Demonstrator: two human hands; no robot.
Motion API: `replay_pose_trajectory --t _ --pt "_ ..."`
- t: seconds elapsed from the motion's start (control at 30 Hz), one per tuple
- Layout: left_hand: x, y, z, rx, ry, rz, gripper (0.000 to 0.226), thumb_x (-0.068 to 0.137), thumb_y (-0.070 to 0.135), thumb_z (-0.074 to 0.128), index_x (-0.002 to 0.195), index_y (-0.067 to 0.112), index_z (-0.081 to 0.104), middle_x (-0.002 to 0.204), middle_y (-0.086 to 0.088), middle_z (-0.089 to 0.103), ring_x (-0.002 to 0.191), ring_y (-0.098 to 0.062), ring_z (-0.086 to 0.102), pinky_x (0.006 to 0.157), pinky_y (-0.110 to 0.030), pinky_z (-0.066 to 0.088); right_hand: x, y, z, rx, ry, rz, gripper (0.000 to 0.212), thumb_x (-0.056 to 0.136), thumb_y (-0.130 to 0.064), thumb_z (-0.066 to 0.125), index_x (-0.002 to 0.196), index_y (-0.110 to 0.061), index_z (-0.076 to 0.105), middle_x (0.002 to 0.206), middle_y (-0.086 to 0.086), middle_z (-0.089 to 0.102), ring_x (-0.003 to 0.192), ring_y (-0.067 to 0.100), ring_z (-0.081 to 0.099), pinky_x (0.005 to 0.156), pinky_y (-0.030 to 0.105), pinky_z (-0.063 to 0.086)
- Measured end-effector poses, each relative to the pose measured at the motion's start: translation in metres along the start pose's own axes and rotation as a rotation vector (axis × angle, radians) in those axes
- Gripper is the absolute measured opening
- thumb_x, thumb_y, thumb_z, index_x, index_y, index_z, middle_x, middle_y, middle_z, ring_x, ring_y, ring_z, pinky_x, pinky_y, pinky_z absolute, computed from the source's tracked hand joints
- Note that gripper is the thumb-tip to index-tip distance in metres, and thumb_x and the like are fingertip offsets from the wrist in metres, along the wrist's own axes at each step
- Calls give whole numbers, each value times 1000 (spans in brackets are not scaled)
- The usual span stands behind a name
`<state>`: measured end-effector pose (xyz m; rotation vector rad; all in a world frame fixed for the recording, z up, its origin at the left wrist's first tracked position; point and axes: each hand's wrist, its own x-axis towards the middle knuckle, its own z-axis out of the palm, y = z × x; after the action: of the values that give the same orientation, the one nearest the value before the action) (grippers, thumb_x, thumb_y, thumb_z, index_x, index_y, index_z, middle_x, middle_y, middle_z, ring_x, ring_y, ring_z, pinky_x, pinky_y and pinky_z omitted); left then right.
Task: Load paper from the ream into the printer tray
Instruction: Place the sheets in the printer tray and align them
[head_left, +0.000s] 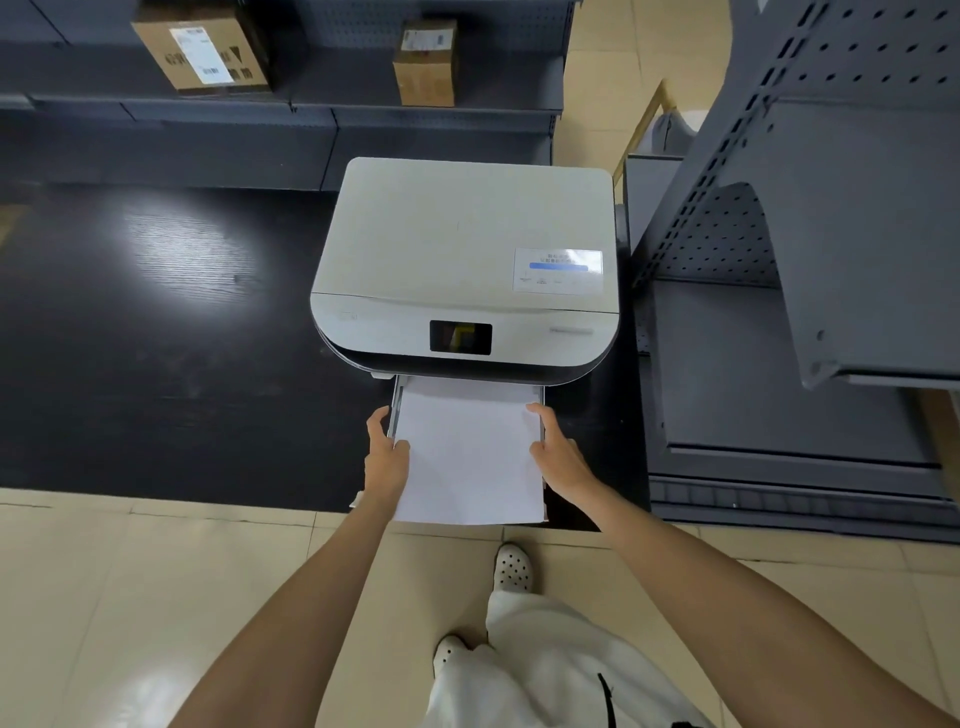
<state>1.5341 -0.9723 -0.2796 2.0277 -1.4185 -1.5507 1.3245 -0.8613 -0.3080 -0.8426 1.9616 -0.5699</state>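
The left grip (387, 457) clasps the left long edge of the paper stack (467, 457), thumb over the top sheet and fingers curled around the side; the right grip (558, 457) does the same on the right long edge, its fingers reaching forward along the tray (395, 410). Both are closed on the stack, at 9 and 3 o'clock of it.

The stack lies flat in the pulled-out tray at 6 o'clock of the white printer (462, 270), its far end already under the printer's front lip, its near end overhanging the edge of the dark bench (182, 338).

I judge the stack to be light but floppy: the sheets will slide over each other and fan out if squeezed unevenly, and the overhanging near end will sag if left unsupported. Holding it at the middle of both long edges looks sound, since this keeps the sheets squared; pressing on the corners would likely bend them.

Beyond, at 12 o'clock, grey shelves (311, 109) carry two cardboard boxes (202, 52), and another shelf unit (831, 260) stands at 3 o'clock
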Motion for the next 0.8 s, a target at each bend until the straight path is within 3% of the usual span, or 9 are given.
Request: replay_pose_trajectory --t 0.2,0.3,0.43,0.7,0.8 --pt "16 7 4 43 40 46 64 94 1 37 147 35 25 79 -2 50 60 -14 40 52 -27 37 16 -6 -12 31 -14 -37 52 100 -7 34 143 -37 30 67 4 44 56 15 42 53 32 37" --pt "23 14 1 85 56 73 66 95 1 42 149 33 24 96 -2 54 66 -15 49 55 -27 42 21 -7 -20 41 -17 -45 53 101 -7 38 144 -36 29 68 7 45 60 21 45 60 38 44" --pt "26 17 -2 116 83 107 69 93 -3 47 149 31 26 112 -9 58 85 -23 56 65 -34 48 23 -10 -28 6 -18 -64 50 101 -5 41 140 -33 33 69 9 46 62 21 47 62 36 45" --pt "32 18 -9 134 66 114 67 93 -4 51 148 28 30 102 -7 63 76 -15 56 60 -25 46 15 -21 -27 -225 122 -33 16 103 -13 45 116 -14 38 74 5 58 57 17 54 53 29 43" --pt "35 19 -17 164 67 133 55 96 1 51 143 24 37 92 -4 63 77 -19 57 70 -39 55 16 -24 -31 -339 160 10 9 103 -18 45 111 -14 41 80 5 63 62 19 59 56 31 46"
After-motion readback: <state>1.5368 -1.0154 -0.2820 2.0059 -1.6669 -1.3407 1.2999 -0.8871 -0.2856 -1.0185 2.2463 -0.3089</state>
